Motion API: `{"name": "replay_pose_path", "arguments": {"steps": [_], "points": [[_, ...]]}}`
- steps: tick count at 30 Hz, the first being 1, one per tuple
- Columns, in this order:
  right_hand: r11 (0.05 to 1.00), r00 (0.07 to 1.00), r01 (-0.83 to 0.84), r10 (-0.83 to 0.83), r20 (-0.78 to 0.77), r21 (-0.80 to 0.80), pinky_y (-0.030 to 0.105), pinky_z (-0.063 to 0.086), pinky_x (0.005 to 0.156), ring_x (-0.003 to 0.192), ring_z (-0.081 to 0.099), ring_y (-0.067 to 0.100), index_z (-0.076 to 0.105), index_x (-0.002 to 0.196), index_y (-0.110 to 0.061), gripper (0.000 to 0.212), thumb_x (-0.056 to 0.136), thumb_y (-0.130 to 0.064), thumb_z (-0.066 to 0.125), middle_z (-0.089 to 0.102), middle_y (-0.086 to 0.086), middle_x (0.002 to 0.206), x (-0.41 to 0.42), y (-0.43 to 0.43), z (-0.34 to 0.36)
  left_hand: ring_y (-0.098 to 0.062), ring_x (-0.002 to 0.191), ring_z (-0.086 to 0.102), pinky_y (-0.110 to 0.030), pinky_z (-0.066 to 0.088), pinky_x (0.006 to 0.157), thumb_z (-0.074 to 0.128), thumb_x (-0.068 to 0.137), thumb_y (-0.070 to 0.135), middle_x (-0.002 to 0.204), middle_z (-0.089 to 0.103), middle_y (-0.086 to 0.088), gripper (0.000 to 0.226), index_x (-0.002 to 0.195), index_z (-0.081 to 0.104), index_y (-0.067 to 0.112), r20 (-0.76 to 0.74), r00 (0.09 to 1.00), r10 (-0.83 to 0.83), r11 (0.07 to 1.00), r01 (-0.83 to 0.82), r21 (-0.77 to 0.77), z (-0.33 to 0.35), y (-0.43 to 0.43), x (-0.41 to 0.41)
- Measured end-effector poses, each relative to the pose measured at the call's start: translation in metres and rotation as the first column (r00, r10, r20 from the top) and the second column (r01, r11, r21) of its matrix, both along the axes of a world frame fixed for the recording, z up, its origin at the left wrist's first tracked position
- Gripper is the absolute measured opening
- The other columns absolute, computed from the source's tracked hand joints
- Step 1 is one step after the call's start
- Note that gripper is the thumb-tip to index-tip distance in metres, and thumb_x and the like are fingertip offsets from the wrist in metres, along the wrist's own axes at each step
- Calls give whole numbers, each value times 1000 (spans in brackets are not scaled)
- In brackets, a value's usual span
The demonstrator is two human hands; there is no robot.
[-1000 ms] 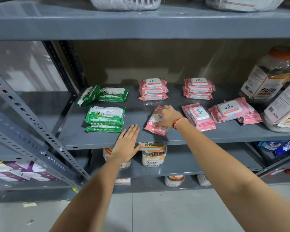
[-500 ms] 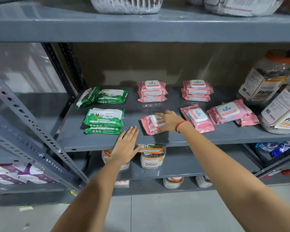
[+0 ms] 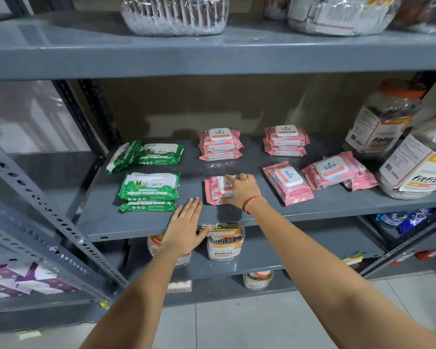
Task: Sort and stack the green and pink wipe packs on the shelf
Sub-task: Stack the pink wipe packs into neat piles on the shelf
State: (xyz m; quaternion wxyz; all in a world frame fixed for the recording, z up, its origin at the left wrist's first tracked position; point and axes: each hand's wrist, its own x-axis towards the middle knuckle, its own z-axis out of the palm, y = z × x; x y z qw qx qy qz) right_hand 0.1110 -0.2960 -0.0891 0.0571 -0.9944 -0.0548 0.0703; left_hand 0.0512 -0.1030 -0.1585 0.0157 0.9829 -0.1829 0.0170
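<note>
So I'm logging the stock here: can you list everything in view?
Green packs: four, green; shelf left, two front stacked, two behind.
Pink packs: about ten, pink; two rear stacks, four loose in front.
Jars: two, clear with orange lids; shelf right.
Lower jars: several, clear; shelves below.
Tubs: at least two, clear; top shelf.
Blue packets: a few, blue; lower right.
Purple packs: several, purple and white; lower left.
Shelf: grey metal.
Left hand: flat on shelf edge.
Right hand: on a front pink pack.
</note>
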Motion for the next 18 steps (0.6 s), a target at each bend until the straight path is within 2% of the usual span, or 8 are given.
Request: {"name": "replay_pose_path", "arguments": {"steps": [6, 10, 13, 15, 18], "points": [[999, 999, -7, 8, -33, 36, 42, 30, 112, 135, 30, 35, 22, 150, -23, 84, 83, -54, 62, 36, 16, 147, -2, -2, 4, -17, 143, -1, -35, -4, 113, -19, 68, 78, 156, 4, -5, 107, 147, 5, 10, -12, 1000, -4, 1000, 3, -24, 3, -2, -2], [962, 999, 15, -5, -40, 272, 45, 28, 113, 139, 25, 37, 19, 151, -19, 86, 84, -46, 65, 31, 20, 148, -5, -20, 18, -18, 143, -1, -33, -5, 111, -20, 68, 78, 156, 5, -6, 108, 147, 6, 9, -17, 1000, -2, 999, 1, -48, 6, -2, -3], [957, 989, 102, -127, 77, 272, 43, 35, 108, 131, 36, 36, 31, 145, -10, 75, 86, -43, 64, 41, 20, 139, 0, -45, 24, -17, 143, -2, -33, -5, 112, -22, 66, 77, 156, 4, -5, 109, 147, 4, 9, -15, 1000, 0, 999, -1, -45, 8, -3, -4], [946, 958, 225, -258, 123, 232, 42, 39, 103, 127, 40, 35, 38, 138, -6, 69, 85, -43, 65, 44, 20, 135, 3, -64, 26, -17, 143, -2, -34, -5, 112, -22, 66, 77, 156, 4, -6, 109, 147, 4, 9, -15, 1000, 3, 999, -4, -50, 8, -3, -4], [896, 895, 418, -435, 97, 151, 43, 38, 104, 130, 38, 34, 35, 138, -5, 78, 82, -49, 66, 41, 19, 138, 3, -88, 21, -18, 143, -1, -34, -5, 112, -21, 67, 77, 156, 4, -6, 109, 147, 5, 9, -14, 1000, 4, 999, -5, -51, 7, -3, -5]]}}
